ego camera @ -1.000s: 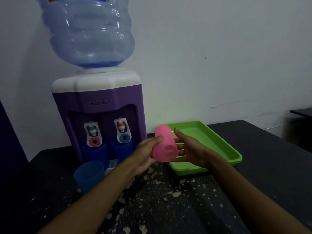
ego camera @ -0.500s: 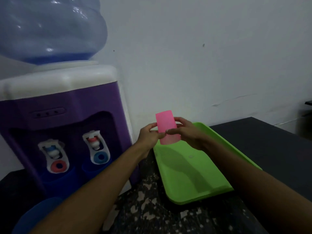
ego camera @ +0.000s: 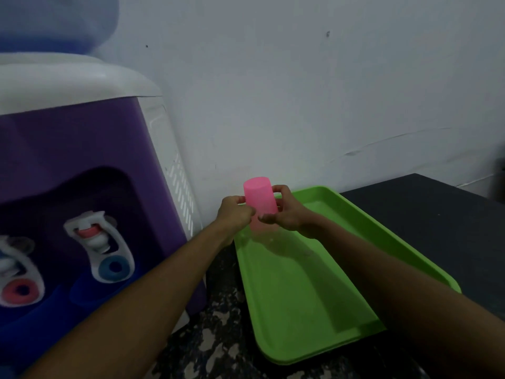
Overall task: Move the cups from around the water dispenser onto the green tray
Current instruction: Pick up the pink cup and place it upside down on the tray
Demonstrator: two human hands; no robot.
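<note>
A pink plastic cup [ego camera: 259, 198] is held upside down at the far left corner of the green tray [ego camera: 308, 299], its rim at or just above the tray floor. My left hand [ego camera: 235, 212] grips its left side and my right hand [ego camera: 284, 212] its right side, fingers wrapped around the lower half. The purple and white water dispenser [ego camera: 90, 165] fills the left of the view, with a blue cup [ego camera: 82, 296] under its right tap, seen only in part.
The tray lies on a dark speckled countertop [ego camera: 218, 348] against a white wall [ego camera: 300, 91]. The dispenser's side stands close to the tray's left edge. Black counter surface [ego camera: 437, 212] extends right of the tray.
Both hands have carried the pink cup forward and down over the tray, turning it bottom-up. The view has moved closer to the tray and dispenser.
</note>
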